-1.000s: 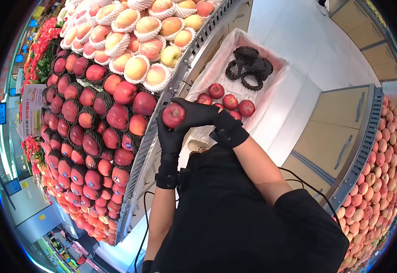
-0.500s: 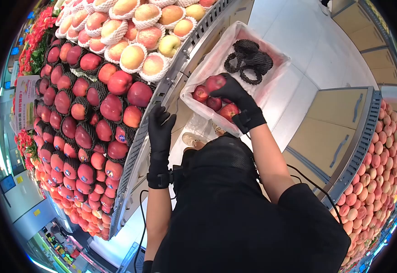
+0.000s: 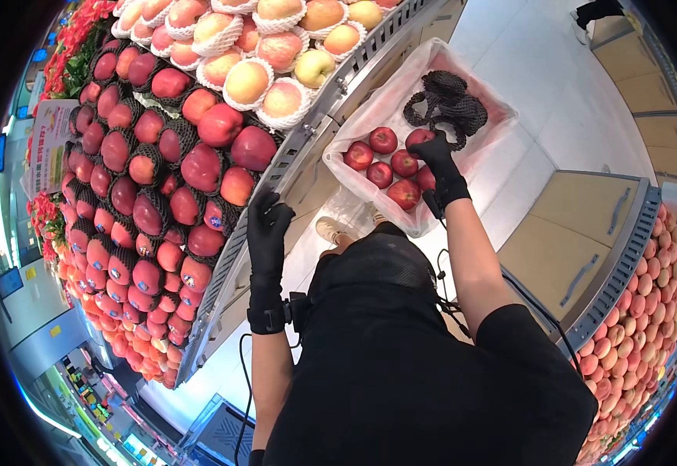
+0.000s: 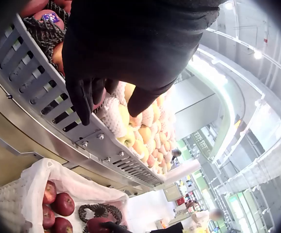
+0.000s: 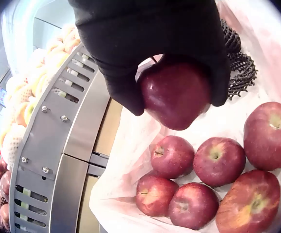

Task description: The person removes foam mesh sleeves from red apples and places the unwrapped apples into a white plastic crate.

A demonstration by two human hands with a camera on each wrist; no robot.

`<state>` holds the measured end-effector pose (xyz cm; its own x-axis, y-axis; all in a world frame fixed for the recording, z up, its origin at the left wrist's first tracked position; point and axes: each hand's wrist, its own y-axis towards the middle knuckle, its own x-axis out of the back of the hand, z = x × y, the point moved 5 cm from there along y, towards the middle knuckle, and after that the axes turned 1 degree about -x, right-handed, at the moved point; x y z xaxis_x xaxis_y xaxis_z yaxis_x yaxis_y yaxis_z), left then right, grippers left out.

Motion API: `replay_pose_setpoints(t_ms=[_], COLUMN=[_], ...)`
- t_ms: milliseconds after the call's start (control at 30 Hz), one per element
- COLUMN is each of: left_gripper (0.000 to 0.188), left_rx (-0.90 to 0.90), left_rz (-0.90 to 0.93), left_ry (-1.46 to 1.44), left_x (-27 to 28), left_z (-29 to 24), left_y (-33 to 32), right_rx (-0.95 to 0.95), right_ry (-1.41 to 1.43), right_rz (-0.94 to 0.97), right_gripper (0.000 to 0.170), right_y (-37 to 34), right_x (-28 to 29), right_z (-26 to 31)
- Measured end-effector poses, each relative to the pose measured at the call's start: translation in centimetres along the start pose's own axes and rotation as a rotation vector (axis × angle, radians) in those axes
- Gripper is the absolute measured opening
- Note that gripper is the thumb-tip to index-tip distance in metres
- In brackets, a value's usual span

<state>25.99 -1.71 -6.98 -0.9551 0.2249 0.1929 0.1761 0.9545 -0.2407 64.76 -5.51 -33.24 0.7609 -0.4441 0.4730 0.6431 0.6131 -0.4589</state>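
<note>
The right hand (image 3: 435, 155), in a black glove, grips a dark red apple (image 5: 175, 93) between thumb and fingers, above the lined box (image 3: 340, 172). Several loose red apples (image 5: 219, 161) lie in the box below that hand. Black foam nets (image 3: 449, 101) are heaped at the box's far end, close beside the held apple. By the edge of the fruit stand, the left hand (image 3: 269, 229), also gloved in black, holds nothing; its fingers are loosely bent, and the left wrist view shows them above the slatted rim (image 4: 48, 92).
Netted red apples (image 3: 200, 166) fill the stand at left, with white-netted fruit (image 3: 279, 48) behind them. Cabinets (image 3: 571, 233) and a heap of peaches (image 3: 626, 334) stand at right. Cables hang near the body. Another person's leg (image 3: 598, 11) shows at the top right.
Both hands were together at an apple by the stand. The right hand moved to the box, then toward its far side, and now holds an apple above it; the left stayed near the stand, empty.
</note>
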Motion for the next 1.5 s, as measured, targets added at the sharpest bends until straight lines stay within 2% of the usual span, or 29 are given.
replay_pose_setpoints(t_ms=[100,333,433,533,567,667,767,867,933,1067,1167,1267,1367,1500], left_gripper=[0.053,0.050,0.049,0.050,0.050,0.053,0.056,0.054,0.055,0.056,0.055,0.053,0.052,0.053], left_rx=[0.037,0.039,0.082,0.114,0.119,0.144,0.181,0.188,0.197,0.220,0.240,0.242,0.238,0.258], left_rz=[0.053,-0.031,-0.040,-0.056,-0.063,-0.099,-0.132,-0.157,-0.171,-0.199,-0.211,-0.214,-0.224,-0.230], left_ry=[-0.011,-0.046,-0.045,-0.023,-0.027,-0.041,-0.068,-0.035,-0.048,-0.043,-0.031,-0.036,-0.036,-0.025], left_x=[0.0,1.0,1.1,1.2,1.5,2.1,3.4,3.8,4.0,4.5,4.7,4.8,4.9,4.9], left_z=[-0.1,-0.2,0.1,0.0,0.0,-0.3,0.2,0.3,0.3,0.6,0.8,1.0,1.2,1.1], left_y=[-1.0,-1.4,-2.0,-2.3,-2.5,-2.8,-2.9,-2.8,-2.7,-2.4,-2.3,-2.1,-2.0,-1.9], right_rx=[0.037,0.195,0.153,0.113,0.040,0.048,-0.037,-0.017,0.021,0.047,0.064,0.021,0.082,0.102], right_ry=[0.052,0.117,0.022,0.080,0.036,0.113,0.101,0.083,0.113,0.171,0.193,0.156,0.248,0.215], right_rz=[0.018,-0.052,-0.018,-0.153,-0.059,-0.120,-0.152,-0.207,-0.172,-0.216,-0.262,-0.138,-0.081,-0.097], right_gripper=[0.094,0.087,0.083,0.068,0.069,0.062,0.086,0.088,0.088,0.089,0.062,0.088,0.087,0.082], right_y=[1.7,5.5,6.2,6.2,5.0,12.0,8.4,8.4,11.7,10.7,11.6,11.4,10.8,10.4], right_x=[-1.4,-4.6,-5.0,-5.3,-4.5,-10.2,-8.9,-9.7,-12.5,-12.7,-14.2,-14.0,-13.2,-12.5], right_z=[0.1,0.0,0.9,1.7,3.8,-3.4,1.0,1.5,-2.3,-0.7,-1.7,-2.3,-1.9,-2.2])
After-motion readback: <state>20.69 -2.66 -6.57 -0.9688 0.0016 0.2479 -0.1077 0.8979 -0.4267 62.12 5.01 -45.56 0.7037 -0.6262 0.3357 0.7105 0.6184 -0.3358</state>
